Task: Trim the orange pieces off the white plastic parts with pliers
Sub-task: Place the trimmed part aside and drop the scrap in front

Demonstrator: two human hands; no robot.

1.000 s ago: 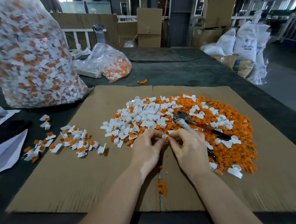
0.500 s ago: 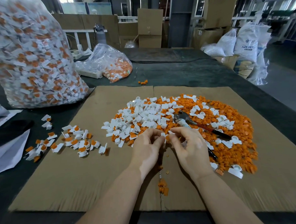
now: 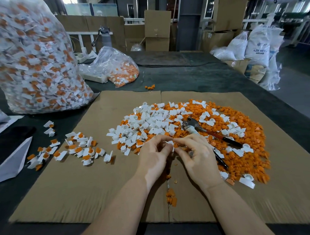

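Both hands meet over the near edge of the pile. Left hand (image 3: pixel 153 155) and right hand (image 3: pixel 196 156) each pinch, with curled fingertips, one small white part (image 3: pixel 169 143) held between them; a bit of orange shows at the right fingertips. Whether the orange piece is attached or already loose cannot be told.

Pliers (image 3: pixel 204 130) lie idle on the pile just beyond the right hand, head toward the far left, dark handles running back to the right. Neither hand touches them.

Step in hand, as judged: working a single part by hand, either picking the orange off or checking the trim. Next move would call for one hand to keep the part and the right to reach the short way to the pliers, or for the part to be dropped on the pile and a fresh one taken from the left.

Pile (image 3: pixel 195 126) on the cardboard (image 3: pixel 82 181): white parts mostly left and centre, loose orange pieces massed to the right. Untrimmed parts (image 3: pixel 76 150), white with orange on, lie scattered left of the hands, well apart from the pile. A few orange scraps (image 3: pixel 171 197) sit along the cardboard seam between the wrists.

Containers: large clear bag (image 3: pixel 34 60), far left, full of white-and-orange parts. Small clear bag (image 3: pixel 121 69) behind it, slumped open, holding mostly orange pieces. White sacks (image 3: pixel 253 45) far right; contents not visible.
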